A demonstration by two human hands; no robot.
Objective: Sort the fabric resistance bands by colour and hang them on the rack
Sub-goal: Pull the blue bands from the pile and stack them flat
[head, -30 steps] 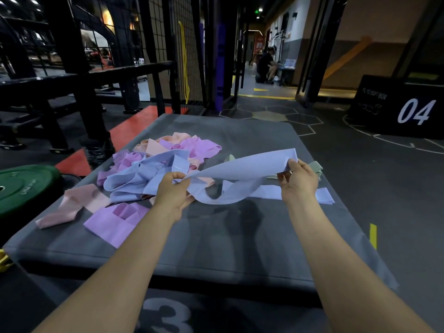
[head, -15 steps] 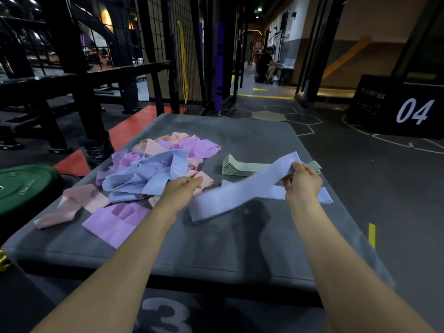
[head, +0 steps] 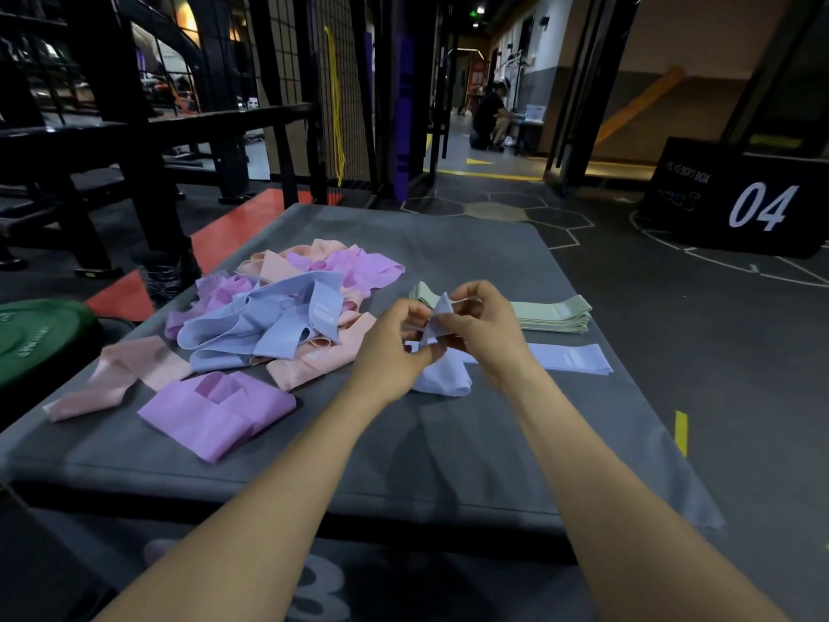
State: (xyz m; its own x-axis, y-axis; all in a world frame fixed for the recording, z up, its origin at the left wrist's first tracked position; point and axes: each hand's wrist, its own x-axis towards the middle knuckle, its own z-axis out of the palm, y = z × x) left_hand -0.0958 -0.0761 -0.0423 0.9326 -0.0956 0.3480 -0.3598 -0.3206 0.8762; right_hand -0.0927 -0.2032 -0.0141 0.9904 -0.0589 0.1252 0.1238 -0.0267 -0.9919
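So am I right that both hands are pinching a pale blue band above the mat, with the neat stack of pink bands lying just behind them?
Not quite: the neat stack behind the hands is pale green, not pink, as the head view shows. The rest holds: the left hand and the right hand both pinch the pale blue band above the mat.

We bring our left hand [head: 392, 350] and right hand [head: 482, 327] together, so the stretched blue band [head: 442, 352] now folds and droops between them.

We list: a green round weight plate [head: 38, 338] at left; a black soft box marked "04" [head: 735, 199] at right; a seated person in dark clothing [head: 491, 116] in the far corridor; a yellow strap [head: 335, 105] hanging on black mesh.
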